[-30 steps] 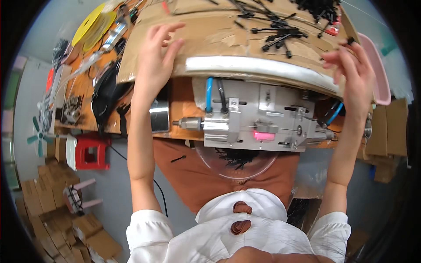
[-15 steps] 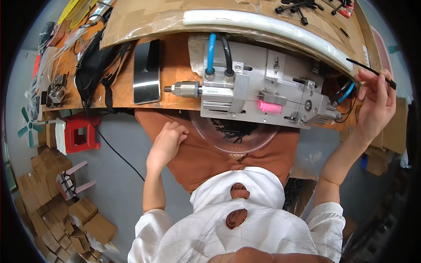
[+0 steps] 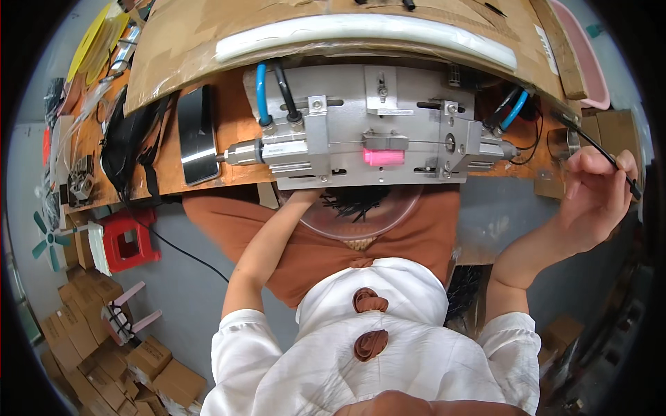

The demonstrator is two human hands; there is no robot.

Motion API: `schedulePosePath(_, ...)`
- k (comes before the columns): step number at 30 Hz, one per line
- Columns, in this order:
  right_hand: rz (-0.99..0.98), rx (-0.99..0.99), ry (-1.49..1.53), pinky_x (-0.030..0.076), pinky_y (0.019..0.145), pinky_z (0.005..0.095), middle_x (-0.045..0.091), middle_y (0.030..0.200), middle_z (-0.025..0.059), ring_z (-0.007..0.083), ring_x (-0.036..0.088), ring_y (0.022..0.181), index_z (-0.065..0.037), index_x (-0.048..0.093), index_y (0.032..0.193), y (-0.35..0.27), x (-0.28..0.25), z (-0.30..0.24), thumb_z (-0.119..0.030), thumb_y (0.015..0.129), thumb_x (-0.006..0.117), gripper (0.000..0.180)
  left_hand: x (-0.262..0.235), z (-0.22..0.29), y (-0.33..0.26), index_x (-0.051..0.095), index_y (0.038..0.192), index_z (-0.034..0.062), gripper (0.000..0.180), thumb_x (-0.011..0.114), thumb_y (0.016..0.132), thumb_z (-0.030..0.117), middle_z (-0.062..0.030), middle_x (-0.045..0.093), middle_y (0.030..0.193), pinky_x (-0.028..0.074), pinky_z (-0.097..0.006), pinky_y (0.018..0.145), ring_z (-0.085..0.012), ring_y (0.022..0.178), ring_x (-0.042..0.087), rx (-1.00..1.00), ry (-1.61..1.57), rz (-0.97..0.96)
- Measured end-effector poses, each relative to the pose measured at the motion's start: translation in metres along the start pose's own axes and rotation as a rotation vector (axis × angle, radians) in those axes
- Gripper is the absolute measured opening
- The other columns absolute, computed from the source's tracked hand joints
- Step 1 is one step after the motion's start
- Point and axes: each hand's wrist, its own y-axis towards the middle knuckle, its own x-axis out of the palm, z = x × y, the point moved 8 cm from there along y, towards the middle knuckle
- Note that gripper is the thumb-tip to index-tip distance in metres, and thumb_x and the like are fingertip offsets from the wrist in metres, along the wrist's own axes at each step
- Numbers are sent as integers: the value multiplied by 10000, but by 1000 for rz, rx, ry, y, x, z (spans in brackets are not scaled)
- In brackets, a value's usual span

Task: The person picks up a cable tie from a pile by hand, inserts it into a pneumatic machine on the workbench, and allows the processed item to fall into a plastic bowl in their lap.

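My right hand (image 3: 590,197) is raised off the bench's right end and pinches a thin black strip (image 3: 610,163) between thumb and fingers. My left forearm reaches up across my lap to a clear round dish (image 3: 402,215) of black strips just below the bench edge. There my left hand (image 3: 303,199) is mostly hidden under a grey metal fixture (image 3: 347,111), so its fingers cannot be seen. The fixture carries a silver air cylinder (image 3: 267,150), blue and black hoses and a glowing pink block (image 3: 383,157).
A dark phone (image 3: 198,135) and black straps (image 3: 128,142) lie left of the fixture. Behind it lie a cardboard sheet (image 3: 180,48) and a white tube (image 3: 361,28), with a pink tray (image 3: 586,55) at the far right. A red stool (image 3: 125,239) and cardboard boxes (image 3: 104,347) stand on the floor at left.
My left hand went from the cardboard sheet down to my lap, then up to the dish under the fixture. My right hand came off the sheet and lowered, holding a black strip.
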Motion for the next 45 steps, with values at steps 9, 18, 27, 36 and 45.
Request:
schedulePosePath(9, 126, 62, -2, 406, 374, 230, 671, 844, 229, 266, 641, 647, -2, 418, 1125, -21, -6, 2, -184, 991, 380, 229, -7, 15, -8, 598, 1050, 36, 266, 656, 811, 137, -188, 644, 989, 487, -439, 804, -363, 938, 616, 19, -53, 39)
schedulePosePath(18, -123, 358, 109, 541, 570, 318, 639, 988, 274, 231, 656, 634, -9, 516, 892, -58, 60, 58, -267, 992, 455, 283, -135, 138, -152, 523, 944, 36, 88, 599, 901, 45, -118, 645, 889, 511, -270, 715, -149, 842, 613, 191, -1696, -587)
schedulePosePath(27, -105, 801, 293, 426, 629, 190, 545, 869, 20, 63, 501, 703, 15, 648, 950, -89, 121, 88, -126, 976, 499, 207, -211, 175, -161, 531, 1028, 8, 132, 534, 949, 114, -134, 616, 918, 458, -326, 807, -189, 892, 592, 610, -2044, -480)
schedulePosePath(36, -174, 1035, 524, 411, 695, 253, 540, 835, 36, 113, 497, 773, 29, 645, 827, -88, 145, 85, -82, 849, 678, 118, -202, 176, -159, 527, 1073, -28, 187, 514, 960, 120, -126, 609, 923, 463, -311, 776, -175, 857, 581, 525, -2066, -615)
schedulePosePath(45, -93, 881, 221, 294, 550, 203, 448, 704, -39, 44, 360, 630, -6, 673, 757, -84, 132, 91, -55, 752, 761, 101, -199, 157, -158, 546, 1071, -23, 204, 581, 872, -53, -130, 525, 1022, 511, -348, 722, -224, 864, 589, 427, -2167, -230)
